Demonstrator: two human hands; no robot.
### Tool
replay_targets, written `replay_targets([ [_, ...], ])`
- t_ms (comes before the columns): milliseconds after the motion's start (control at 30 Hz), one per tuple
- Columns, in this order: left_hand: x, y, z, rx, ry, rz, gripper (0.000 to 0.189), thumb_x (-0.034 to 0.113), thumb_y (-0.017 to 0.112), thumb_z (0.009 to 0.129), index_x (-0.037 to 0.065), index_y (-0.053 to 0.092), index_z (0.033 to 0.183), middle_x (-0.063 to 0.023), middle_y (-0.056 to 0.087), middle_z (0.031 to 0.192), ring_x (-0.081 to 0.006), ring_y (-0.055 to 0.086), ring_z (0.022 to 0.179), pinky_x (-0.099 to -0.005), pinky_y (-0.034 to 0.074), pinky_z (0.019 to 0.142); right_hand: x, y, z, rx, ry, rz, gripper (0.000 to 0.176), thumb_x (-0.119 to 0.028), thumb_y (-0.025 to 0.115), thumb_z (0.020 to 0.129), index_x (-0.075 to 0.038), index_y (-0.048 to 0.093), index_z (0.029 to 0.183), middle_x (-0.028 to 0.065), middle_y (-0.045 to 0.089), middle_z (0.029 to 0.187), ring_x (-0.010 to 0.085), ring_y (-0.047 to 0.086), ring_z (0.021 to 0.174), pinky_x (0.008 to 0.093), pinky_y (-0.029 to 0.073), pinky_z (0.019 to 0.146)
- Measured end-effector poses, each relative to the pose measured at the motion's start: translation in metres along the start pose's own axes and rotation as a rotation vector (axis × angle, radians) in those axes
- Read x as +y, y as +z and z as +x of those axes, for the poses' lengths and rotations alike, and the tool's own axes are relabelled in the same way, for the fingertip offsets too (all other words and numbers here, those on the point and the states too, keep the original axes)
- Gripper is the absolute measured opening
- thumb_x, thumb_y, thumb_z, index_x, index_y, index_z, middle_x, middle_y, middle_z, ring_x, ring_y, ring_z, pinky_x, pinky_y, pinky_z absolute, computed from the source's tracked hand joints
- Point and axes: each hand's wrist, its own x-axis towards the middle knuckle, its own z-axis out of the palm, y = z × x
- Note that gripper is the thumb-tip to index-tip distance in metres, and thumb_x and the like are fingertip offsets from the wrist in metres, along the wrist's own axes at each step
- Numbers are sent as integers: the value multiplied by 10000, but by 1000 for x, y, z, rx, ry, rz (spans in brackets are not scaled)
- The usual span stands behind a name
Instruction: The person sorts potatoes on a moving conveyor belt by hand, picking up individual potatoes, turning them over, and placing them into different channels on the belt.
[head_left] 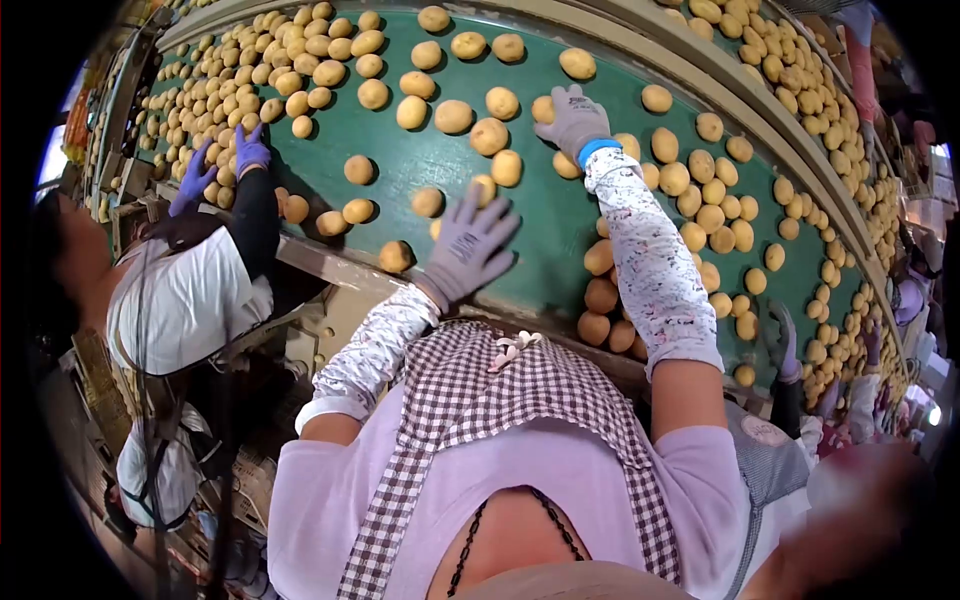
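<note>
Both my hands wear grey gloves over a green belt [330, 205] scattered with potatoes. My left hand [468, 248] hovers palm down near the belt's front edge, its fingers spread, with a potato [485, 190] just at its fingertips. Farther out, my right hand [575, 120] reaches over the belt with its fingers over a potato [543, 109]; whether it grips this potato is not clear. Another potato [567, 164] lies just below that hand. A small group of darker potatoes [601, 295] rests by the front edge, below my right forearm.
A co-worker in purple gloves [252, 152] works at the left by a dense heap of potatoes [225, 100]. At the right, another person's gloved hand [783, 340] is over the belt. Beyond a metal rail [720, 85] runs a second belt with potatoes.
</note>
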Motion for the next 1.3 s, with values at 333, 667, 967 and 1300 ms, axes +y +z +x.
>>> replay_targets([
  [333,-128,-50,-64,177,-388,66,635,454,707,941,149,589,1485,-178,530,1561,-437,463,1436,-599,304,1185,99,-47,67,182,77,1076,415,-411,670,1032,-90,673,1294,123,737,1183,218,699,1121,346,548,1004],
  [667,-102,-48,-45,149,-97,-91,665,491,706,923,46,609,1408,-151,569,1473,-392,477,1394,-627,273,1191,-121,50,-45,-79,-468,646,489,-381,683,997,-75,654,1377,206,644,1392,404,606,1308,469,472,1146],
  [967,-186,-87,-93,29,-75,-8,673,570,719,915,179,615,1453,-128,529,1579,-389,425,1509,-684,231,1216,-113,-12,71,94,-166,587,465,-418,643,1004,-109,690,1348,113,669,1412,357,637,1276,457,492,1094],
  [1300,-262,-128,-82,418,-323,27,633,327,729,936,47,570,1481,-188,563,1514,-410,498,1417,-554,344,1188,-255,79,67,282,-463,303,475,-311,645,954,-238,625,1423,129,533,1492,367,435,1468,602,349,1166],
])
